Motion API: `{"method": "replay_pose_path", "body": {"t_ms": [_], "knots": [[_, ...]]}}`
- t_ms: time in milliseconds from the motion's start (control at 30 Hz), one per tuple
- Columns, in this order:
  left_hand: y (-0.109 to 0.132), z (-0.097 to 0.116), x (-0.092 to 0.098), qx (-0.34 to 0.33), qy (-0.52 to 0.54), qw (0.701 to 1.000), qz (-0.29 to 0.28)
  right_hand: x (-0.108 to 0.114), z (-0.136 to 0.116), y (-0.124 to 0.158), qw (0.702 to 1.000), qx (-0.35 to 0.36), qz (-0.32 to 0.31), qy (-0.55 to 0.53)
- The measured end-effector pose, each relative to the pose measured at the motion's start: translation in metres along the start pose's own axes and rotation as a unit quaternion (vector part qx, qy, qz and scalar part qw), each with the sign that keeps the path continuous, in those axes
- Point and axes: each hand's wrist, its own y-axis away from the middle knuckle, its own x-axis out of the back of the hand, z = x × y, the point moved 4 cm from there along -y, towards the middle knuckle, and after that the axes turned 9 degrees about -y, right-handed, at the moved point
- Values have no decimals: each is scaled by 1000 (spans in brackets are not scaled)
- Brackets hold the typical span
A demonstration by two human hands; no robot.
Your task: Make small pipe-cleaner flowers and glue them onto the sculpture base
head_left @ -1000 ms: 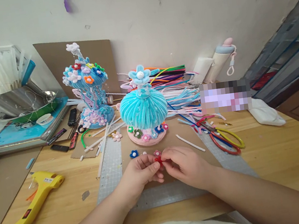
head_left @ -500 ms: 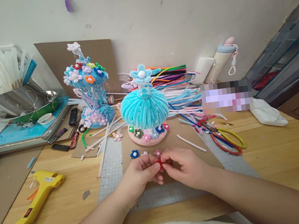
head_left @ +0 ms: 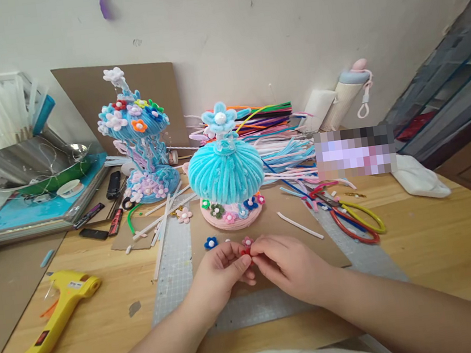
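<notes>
Between my fingertips is a small red pipe-cleaner flower (head_left: 246, 251), mostly covered by them. My left hand (head_left: 226, 266) pinches it from the left, thumb on top. From the right, my right hand (head_left: 286, 259) closes its thumb and forefinger on the flower's edge. Just beyond the hands lie a blue flower (head_left: 211, 242) and a dusty-pink flower (head_left: 247, 242), with a white one half hidden between them. Behind these stands a turquoise fuzzy dome (head_left: 225, 172) topped by a light-blue flower (head_left: 220, 118), on a round pink base (head_left: 224, 221) dotted with small flowers.
A yellow hot glue gun (head_left: 59, 313) lies at left. Scissors (head_left: 354, 216) with red and yellow handles rest at right. A finished-looking blue flowered piece (head_left: 138, 134) stands behind left, near a metal bowl (head_left: 31, 161). Pipe cleaners (head_left: 286, 153) are heaped at the back, beside a bottle (head_left: 348, 94).
My fingers have shifted slightly around the red flower, and less of it shows now. The whole view has moved a little; the other things stay where they were.
</notes>
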Motion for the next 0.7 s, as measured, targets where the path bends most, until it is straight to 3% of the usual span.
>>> {"method": "replay_pose_path", "body": {"t_ms": [233,367,567,700], "knots": [[-2,4,-3,-30,-76,997,4,-5,1,-1,993,-71,12,-93],[2,11,-6,-86,-168,982,29,-9,7,-1,960,-165,37,-222],[6,13,-4,-157,-292,941,68,-16,13,-3,862,-270,58,-425],[5,11,-3,-172,-336,923,74,-25,19,-4,757,-320,18,-569]]}}
